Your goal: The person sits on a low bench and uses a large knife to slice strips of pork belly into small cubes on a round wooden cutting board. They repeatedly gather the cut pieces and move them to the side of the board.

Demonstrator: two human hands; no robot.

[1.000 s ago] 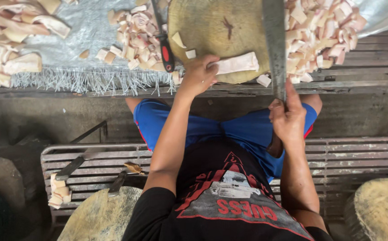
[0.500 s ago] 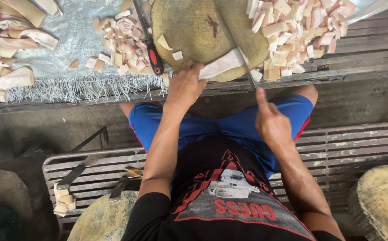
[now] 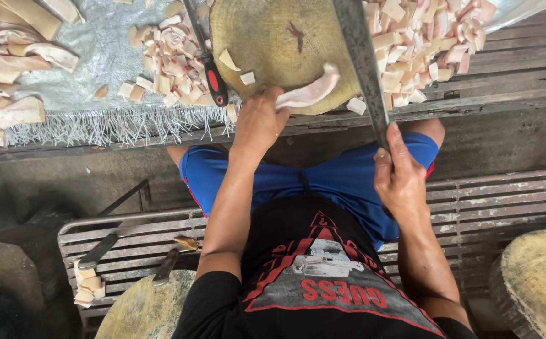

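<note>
My left hand (image 3: 257, 122) presses on the near end of a pale, curved strip of fatty meat (image 3: 311, 93) that lies on the front edge of a round wooden chopping block (image 3: 273, 44). A long cleaver (image 3: 361, 56) is gripped in my right hand (image 3: 402, 182); its blade points away from me, raised just right of the strip and not touching it. Two small cut pieces (image 3: 235, 66) lie on the block.
Heaps of cut cubes lie right (image 3: 424, 37) and left (image 3: 166, 56) of the block. A red-and-black handled knife (image 3: 207, 59) rests between. Uncut strips (image 3: 9, 56) lie far left on a grey sheet (image 3: 97, 50). Slatted bench (image 3: 493, 201), two knives (image 3: 106, 245), more blocks (image 3: 537, 282) below.
The cleaver came down at the strip half a second ago and is now lifted off it. My left hand has slid the strip, which now lies curved.
</note>
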